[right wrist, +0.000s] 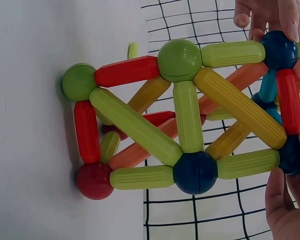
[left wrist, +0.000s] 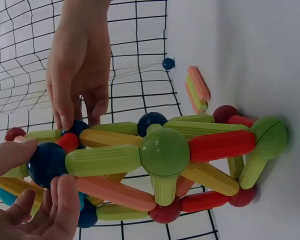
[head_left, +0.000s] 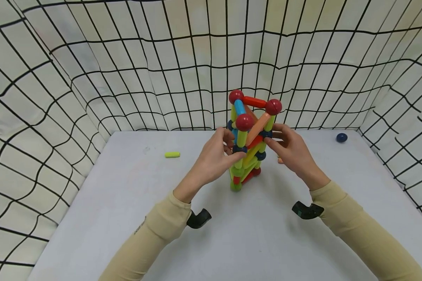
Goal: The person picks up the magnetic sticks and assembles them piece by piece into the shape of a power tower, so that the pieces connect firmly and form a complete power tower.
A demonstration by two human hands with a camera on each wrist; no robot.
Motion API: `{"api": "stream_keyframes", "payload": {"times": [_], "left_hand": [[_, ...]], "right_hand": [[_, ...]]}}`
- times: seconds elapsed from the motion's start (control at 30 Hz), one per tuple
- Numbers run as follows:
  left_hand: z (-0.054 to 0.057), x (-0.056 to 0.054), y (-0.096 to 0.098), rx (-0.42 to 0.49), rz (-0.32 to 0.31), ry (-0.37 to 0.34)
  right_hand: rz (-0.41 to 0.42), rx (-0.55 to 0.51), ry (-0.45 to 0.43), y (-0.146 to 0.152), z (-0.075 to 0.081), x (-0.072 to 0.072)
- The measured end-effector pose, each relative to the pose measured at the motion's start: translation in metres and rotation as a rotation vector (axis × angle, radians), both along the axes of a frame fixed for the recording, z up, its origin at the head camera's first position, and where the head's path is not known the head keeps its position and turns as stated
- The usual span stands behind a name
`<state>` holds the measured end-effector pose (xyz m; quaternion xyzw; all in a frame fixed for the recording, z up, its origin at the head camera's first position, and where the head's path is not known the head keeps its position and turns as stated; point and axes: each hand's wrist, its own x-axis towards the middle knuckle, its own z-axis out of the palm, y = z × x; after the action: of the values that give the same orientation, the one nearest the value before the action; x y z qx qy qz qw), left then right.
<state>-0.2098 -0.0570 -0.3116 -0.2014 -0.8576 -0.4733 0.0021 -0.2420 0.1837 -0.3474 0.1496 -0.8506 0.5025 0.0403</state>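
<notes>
A tall tower of magnetic sticks and balls stands on the white table between both hands. Three red balls form its top corners, joined by red, blue and orange sticks. My left hand pinches a dark blue ball at an upper joint, thumb on one side and fingers on the other. Across from it, my right hand holds another dark blue ball at about the same height. Lower down, green balls and red balls connect yellow-green, yellow and red sticks.
A loose yellow-green stick lies to the left on the table. At the far right is a loose dark blue ball. Behind the tower lie an orange stick and a yellow-green one. Black-lined netting surrounds the table's back and sides.
</notes>
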Motion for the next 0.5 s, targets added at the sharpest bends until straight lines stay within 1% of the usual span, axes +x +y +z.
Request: {"api": "stream_keyframes", "payload": {"times": [0.07,0.17,0.23,0.37,0.5], "left_hand": [[0.0,-0.001,-0.001,-0.009,0.001,0.018],[0.001,-0.006,-0.006,-0.022,0.004,0.016],[0.001,-0.01,-0.011,-0.021,0.018,0.017],[-0.003,-0.022,-0.02,0.016,0.088,0.033],[-0.009,-0.035,-0.026,0.084,0.158,0.045]], "right_hand": [[-0.005,0.003,-0.001,0.0,0.0,0.001],[-0.003,-0.002,-0.003,0.0,0.0,0.003],[-0.001,-0.011,-0.006,0.0,0.0,0.005],[0.01,-0.025,0.004,-0.004,0.001,0.011],[0.059,-0.052,0.072,-0.013,-0.002,0.02]]}}
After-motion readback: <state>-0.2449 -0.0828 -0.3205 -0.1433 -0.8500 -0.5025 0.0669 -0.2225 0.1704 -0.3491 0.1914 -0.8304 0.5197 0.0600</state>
